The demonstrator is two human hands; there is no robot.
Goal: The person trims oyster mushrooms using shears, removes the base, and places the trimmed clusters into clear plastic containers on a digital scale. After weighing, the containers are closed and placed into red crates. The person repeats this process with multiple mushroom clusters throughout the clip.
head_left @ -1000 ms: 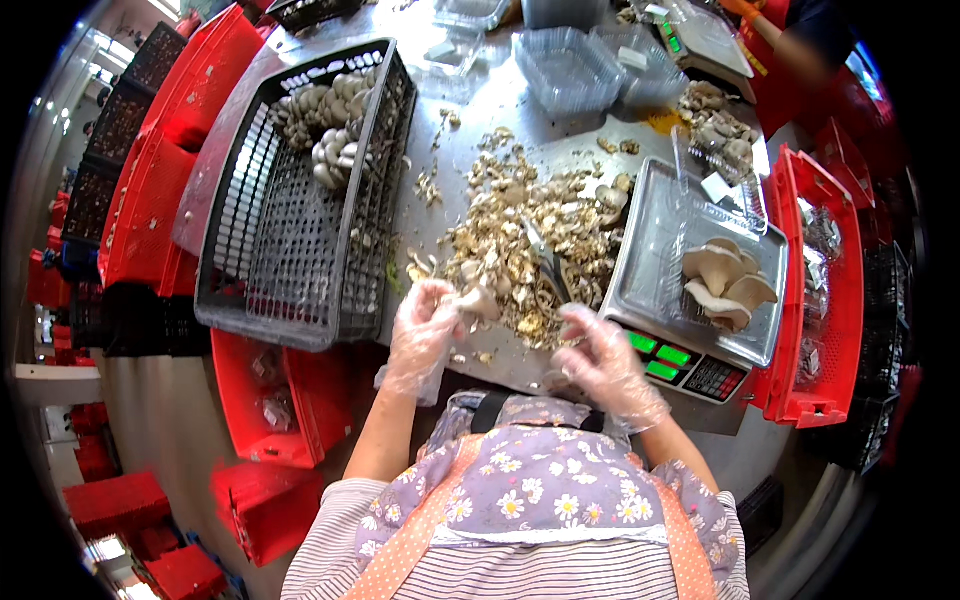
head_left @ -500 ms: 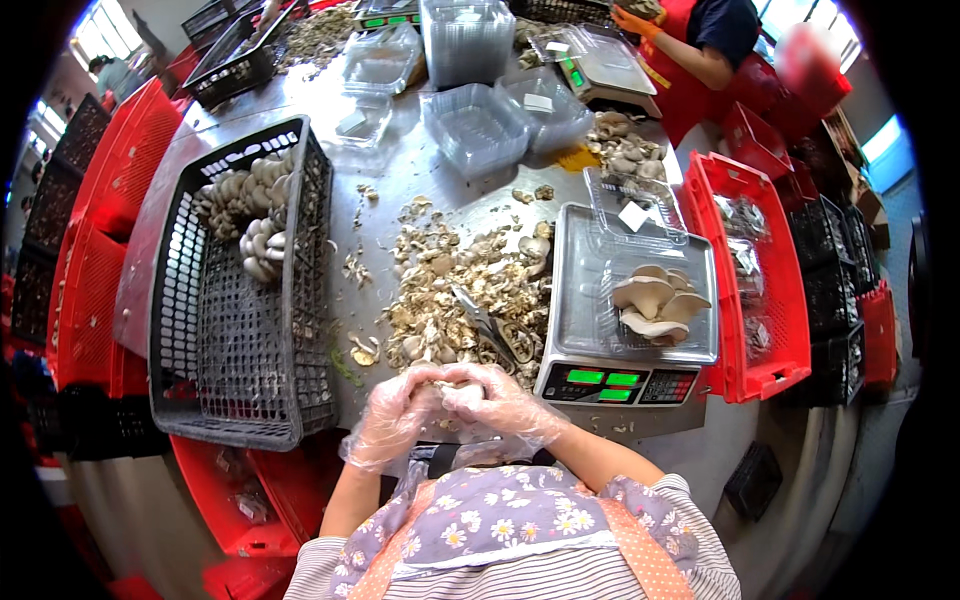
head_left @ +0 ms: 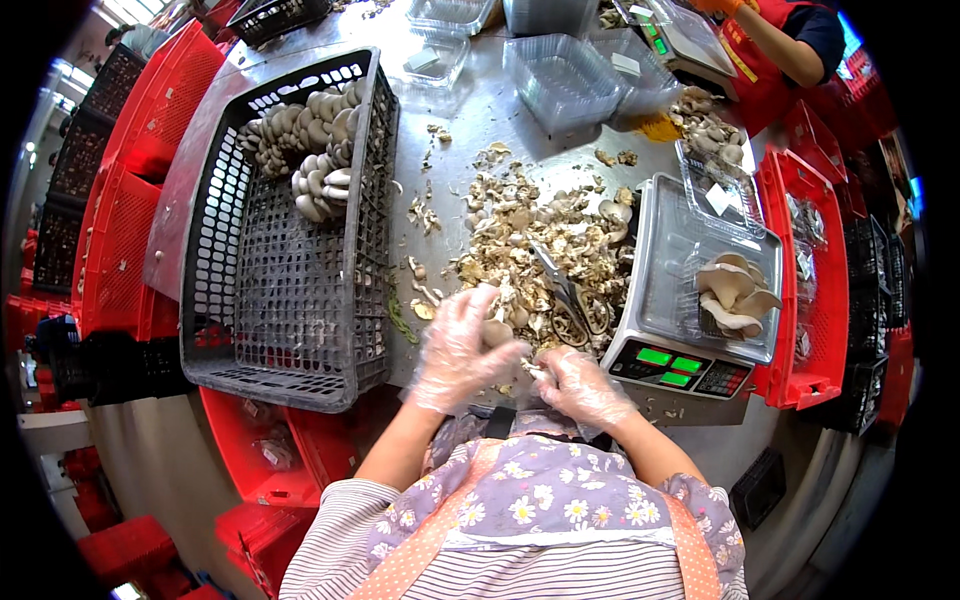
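Observation:
Both my hands wear clear plastic gloves at the table's near edge. My left hand [head_left: 455, 355] curves around a grey oyster mushroom [head_left: 496, 333], which sits between its thumb and fingers. Just to the right, my right hand [head_left: 583, 387] pinches a small pale mushroom scrap [head_left: 532, 370]. Beyond them spreads a heap of mushroom trimmings [head_left: 520, 240], with dark-handled scissors [head_left: 562, 295] lying on it. At right, a digital scale [head_left: 655, 270] bears a clear plastic tray [head_left: 690, 300] with a cluster of oyster mushrooms [head_left: 737, 293] in it.
A black crate [head_left: 365, 250] at left holds oyster mushroom clusters [head_left: 320, 140] at its far end. Clear plastic boxes [head_left: 560, 85] stand farther back on the metal table. A red crate [head_left: 820, 340] with packed trays is at right. Beyond, a co-worker in a red apron [head_left: 765, 65] stands.
My hands were together around something pale; now they are apart, the left reaching forward with its fingers more extended. The whole view has shifted, so the table things appear farther right.

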